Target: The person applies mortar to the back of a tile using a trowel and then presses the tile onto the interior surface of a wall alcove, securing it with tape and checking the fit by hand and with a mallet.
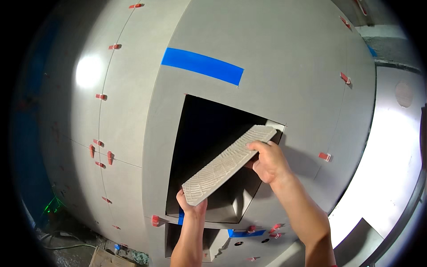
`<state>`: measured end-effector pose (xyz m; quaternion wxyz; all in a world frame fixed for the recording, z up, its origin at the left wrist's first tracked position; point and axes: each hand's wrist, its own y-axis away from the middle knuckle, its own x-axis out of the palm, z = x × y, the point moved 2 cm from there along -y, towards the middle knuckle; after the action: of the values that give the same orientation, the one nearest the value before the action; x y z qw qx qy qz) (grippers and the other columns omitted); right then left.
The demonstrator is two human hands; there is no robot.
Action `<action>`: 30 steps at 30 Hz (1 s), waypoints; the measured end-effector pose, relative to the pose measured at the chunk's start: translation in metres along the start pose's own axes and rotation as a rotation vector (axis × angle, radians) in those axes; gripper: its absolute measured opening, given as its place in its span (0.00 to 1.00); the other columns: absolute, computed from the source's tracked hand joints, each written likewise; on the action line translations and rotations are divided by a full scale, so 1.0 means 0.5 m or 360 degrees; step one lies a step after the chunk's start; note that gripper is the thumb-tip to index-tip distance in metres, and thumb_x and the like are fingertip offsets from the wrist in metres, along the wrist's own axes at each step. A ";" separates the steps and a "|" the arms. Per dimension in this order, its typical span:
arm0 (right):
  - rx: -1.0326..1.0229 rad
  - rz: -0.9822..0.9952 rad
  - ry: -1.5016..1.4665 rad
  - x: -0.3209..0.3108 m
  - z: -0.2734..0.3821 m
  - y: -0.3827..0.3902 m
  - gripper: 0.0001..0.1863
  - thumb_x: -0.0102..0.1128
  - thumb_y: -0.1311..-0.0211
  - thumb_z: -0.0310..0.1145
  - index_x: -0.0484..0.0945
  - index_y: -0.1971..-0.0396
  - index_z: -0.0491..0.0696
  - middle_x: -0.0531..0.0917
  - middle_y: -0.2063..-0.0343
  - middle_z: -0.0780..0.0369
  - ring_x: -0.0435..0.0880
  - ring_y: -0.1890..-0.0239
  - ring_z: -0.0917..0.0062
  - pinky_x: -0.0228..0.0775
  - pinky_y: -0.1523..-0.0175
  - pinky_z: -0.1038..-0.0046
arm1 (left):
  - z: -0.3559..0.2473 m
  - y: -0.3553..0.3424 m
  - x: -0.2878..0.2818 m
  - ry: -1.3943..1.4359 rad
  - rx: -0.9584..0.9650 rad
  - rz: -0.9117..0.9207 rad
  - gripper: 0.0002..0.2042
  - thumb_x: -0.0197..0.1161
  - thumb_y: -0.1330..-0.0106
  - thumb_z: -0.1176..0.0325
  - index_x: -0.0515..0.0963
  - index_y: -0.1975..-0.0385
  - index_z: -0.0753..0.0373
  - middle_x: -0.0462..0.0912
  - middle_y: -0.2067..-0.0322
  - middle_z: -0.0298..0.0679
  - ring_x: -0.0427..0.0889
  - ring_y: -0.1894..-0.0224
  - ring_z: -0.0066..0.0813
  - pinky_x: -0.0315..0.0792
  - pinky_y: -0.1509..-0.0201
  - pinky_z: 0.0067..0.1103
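A long narrow tile strip is held at a slant in front of a rectangular wall niche. Ridged, combed adhesive covers the face turned toward me. My left hand grips its lower left end from beneath, fingers partly hidden behind it. Higher up on the right, my right hand clasps the strip's lower edge, thumb on the adhesive side and the other fingers behind. The strip's upper right end lies close to the niche's right edge; whether it touches cannot be told. Deep shadow hides much of the niche's inside.
Large grey tiles surround the niche, with red levelling wedges along their joints. Blue tape sticks above the opening. Below is a second opening. Cardboard and a hose lie at lower left.
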<state>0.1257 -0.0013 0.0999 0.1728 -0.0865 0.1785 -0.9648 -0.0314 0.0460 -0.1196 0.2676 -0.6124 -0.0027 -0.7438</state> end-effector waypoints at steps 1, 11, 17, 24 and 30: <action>0.0004 -0.0038 0.0018 0.006 0.003 -0.002 0.12 0.55 0.40 0.25 0.74 0.56 0.41 0.79 0.57 0.58 0.80 0.54 0.66 0.75 0.47 0.54 | 0.008 -0.009 0.009 0.0084 0.0007 -0.0109 0.21 0.40 0.30 0.63 0.72 0.47 0.71 0.75 0.46 0.52 0.75 0.44 0.51 0.71 0.38 0.41; -0.0108 -0.0323 0.0013 0.021 0.029 -0.032 0.11 0.54 0.40 0.25 0.72 0.58 0.40 0.78 0.58 0.57 0.80 0.55 0.65 0.76 0.49 0.51 | 0.045 -0.104 0.043 0.0560 -0.0088 -0.0471 0.22 0.37 0.25 0.61 0.70 0.45 0.71 0.72 0.43 0.54 0.72 0.40 0.52 0.69 0.36 0.46; -0.0173 -0.0252 -0.0082 0.003 0.022 -0.065 0.11 0.57 0.40 0.26 0.72 0.59 0.41 0.76 0.58 0.59 0.78 0.54 0.68 0.74 0.46 0.54 | 0.064 -0.165 0.066 0.0297 0.0009 -0.0111 0.17 0.46 0.27 0.62 0.75 0.49 0.66 0.76 0.46 0.47 0.75 0.43 0.44 0.70 0.37 0.41; -0.0272 -0.0377 -0.0093 -0.018 0.021 -0.084 0.12 0.61 0.40 0.32 0.70 0.61 0.43 0.75 0.61 0.62 0.74 0.57 0.76 0.69 0.49 0.68 | 0.089 -0.231 0.076 -0.0030 0.0098 0.0603 0.16 0.55 0.29 0.59 0.77 0.51 0.63 0.80 0.50 0.39 0.77 0.46 0.37 0.69 0.37 0.35; -0.0426 -0.0167 -0.0177 -0.007 0.021 -0.084 0.11 0.62 0.39 0.27 0.72 0.59 0.45 0.77 0.58 0.62 0.77 0.52 0.73 0.69 0.42 0.63 | 0.086 -0.301 0.097 0.0068 -0.0102 0.0780 0.18 0.56 0.30 0.56 0.76 0.50 0.63 0.80 0.49 0.42 0.77 0.45 0.41 0.69 0.38 0.42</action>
<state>0.1188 0.0337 0.1250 0.1188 -0.1711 0.2908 -0.9338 -0.0578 0.1700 -0.0161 0.4205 -0.5871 0.1750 -0.6692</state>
